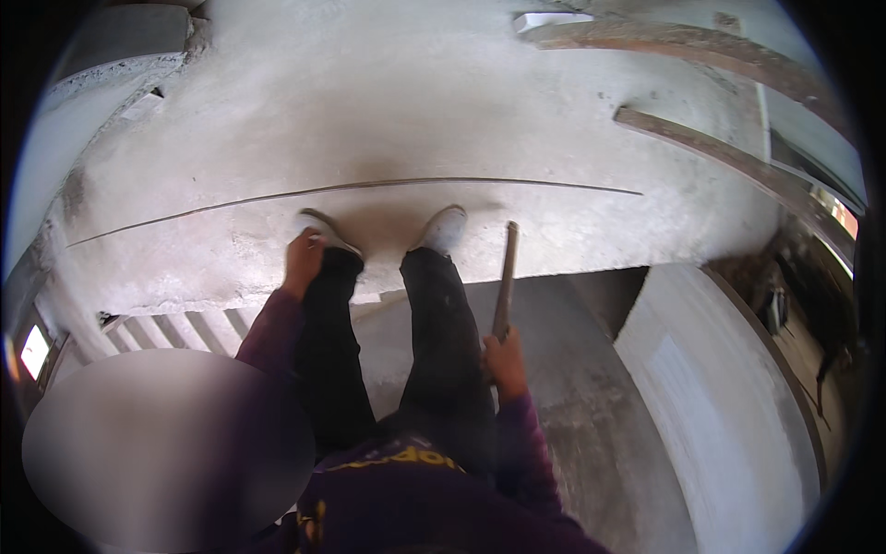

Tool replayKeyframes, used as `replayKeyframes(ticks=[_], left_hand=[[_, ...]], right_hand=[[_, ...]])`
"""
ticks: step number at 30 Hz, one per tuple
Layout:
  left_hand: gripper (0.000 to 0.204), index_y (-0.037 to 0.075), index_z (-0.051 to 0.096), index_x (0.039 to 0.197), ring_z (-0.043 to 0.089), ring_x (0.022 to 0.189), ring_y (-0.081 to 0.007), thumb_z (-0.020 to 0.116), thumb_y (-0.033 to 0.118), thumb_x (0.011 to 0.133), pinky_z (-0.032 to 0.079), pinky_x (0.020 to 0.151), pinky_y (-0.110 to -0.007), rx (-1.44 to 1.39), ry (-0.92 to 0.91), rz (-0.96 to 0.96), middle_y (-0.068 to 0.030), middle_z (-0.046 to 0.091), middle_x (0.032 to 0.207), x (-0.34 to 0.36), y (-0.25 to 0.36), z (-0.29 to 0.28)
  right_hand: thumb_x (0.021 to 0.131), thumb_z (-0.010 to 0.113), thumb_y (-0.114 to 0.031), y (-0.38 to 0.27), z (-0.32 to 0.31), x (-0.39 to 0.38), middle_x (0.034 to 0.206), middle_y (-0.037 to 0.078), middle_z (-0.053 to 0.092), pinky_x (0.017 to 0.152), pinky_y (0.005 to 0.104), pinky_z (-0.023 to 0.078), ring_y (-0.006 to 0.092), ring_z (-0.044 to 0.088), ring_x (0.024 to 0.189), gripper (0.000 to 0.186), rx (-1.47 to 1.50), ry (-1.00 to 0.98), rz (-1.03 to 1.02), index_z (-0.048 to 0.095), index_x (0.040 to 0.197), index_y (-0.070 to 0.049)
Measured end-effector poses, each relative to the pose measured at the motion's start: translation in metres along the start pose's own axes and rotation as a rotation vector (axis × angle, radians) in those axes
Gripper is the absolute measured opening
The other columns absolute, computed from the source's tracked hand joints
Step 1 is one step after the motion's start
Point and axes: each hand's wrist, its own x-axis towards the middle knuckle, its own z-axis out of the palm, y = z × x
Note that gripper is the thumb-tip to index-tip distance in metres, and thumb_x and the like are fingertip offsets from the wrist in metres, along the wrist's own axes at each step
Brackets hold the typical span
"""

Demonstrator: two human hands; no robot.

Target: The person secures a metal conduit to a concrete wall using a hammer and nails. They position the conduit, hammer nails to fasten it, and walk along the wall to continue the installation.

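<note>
My left hand (304, 260) is held out over my left leg, in front of the left white shoe (314, 222), its fingers closed around a small light object too unclear to name. My right hand (503, 359) grips the lower part of a long, narrow wooden stick (508, 268), which points forward beside my right leg. A long thin dark rod (461, 180) lies across the pale concrete floor (388, 111) just beyond both shoes.
The floor's broken edge (554, 273) runs behind my feet above a lower grey level (591, 434). Stair steps or slats (175, 332) show at lower left. Weathered wooden planks (711, 152) lie at upper right, near a curved pale wall surface (711, 397) below them.
</note>
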Motion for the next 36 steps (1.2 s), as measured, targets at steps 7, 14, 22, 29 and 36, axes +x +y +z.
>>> replayKeyframes(ticks=[7,14,22,29,36], left_hand=[[0.023,0.008,0.067,0.112,0.067,0.11,-0.0317,0.067,0.012,0.09,0.056,0.094,-0.046,0.7,-0.157,0.38,-0.013,0.069,0.107,0.145,0.084,0.16],[0.011,0.01,0.075,0.096,0.073,0.101,-0.03,0.066,0.016,0.093,0.056,0.089,-0.045,0.837,-0.381,0.184,-0.0138,0.075,0.099,0.176,0.07,0.204],[0.009,0.011,0.076,0.093,0.074,0.099,-0.0322,0.068,0.014,0.092,0.056,0.088,-0.045,0.692,-0.499,0.358,-0.0142,0.076,0.099,0.2,0.07,0.165],[0.014,0.008,0.073,0.102,0.073,0.092,-0.0331,0.067,0.019,0.095,0.054,0.089,-0.048,0.368,0.447,-0.082,-0.0139,0.076,0.094,0.148,0.083,0.213],[0.041,-0.001,0.074,0.105,0.074,0.087,-0.0407,0.073,0.039,0.094,0.057,0.08,-0.049,-0.81,0.308,-0.673,-0.0219,0.076,0.09,0.159,0.089,0.291]], right_hand=[[0.097,0.06,-0.008,0.017,-0.01,0.02,0.071,0.004,0.055,0.047,0.0286,0.048,0.0139,0.058,0.055,0.023,0.43,0.044,0.105,0.054,0.115,0.004],[0.096,0.058,-0.006,0.018,-0.007,0.042,0.074,0.004,0.055,0.047,0.0284,0.047,0.0126,0.056,0.057,0.012,0.495,0.012,0.282,0.054,0.105,0.001],[0.094,0.06,-0.004,0.039,-0.015,0.061,0.08,0.007,0.055,0.051,0.0306,0.051,0.0153,0.057,0.059,0.019,0.448,-0.118,0.195,0.05,0.11,0.001],[0.096,0.059,-0.004,0.033,-0.029,0.065,0.075,0.003,0.055,0.045,0.0288,0.047,0.0124,0.054,0.053,0.011,0.409,-0.165,0.212,0.054,0.105,-0.001],[0.092,0.06,-0.004,0.026,-0.052,0.075,0.077,0.006,0.056,0.05,0.0303,0.05,0.0153,0.058,0.057,0.027,0.072,-0.137,0.234,0.052,0.118,0.0]])
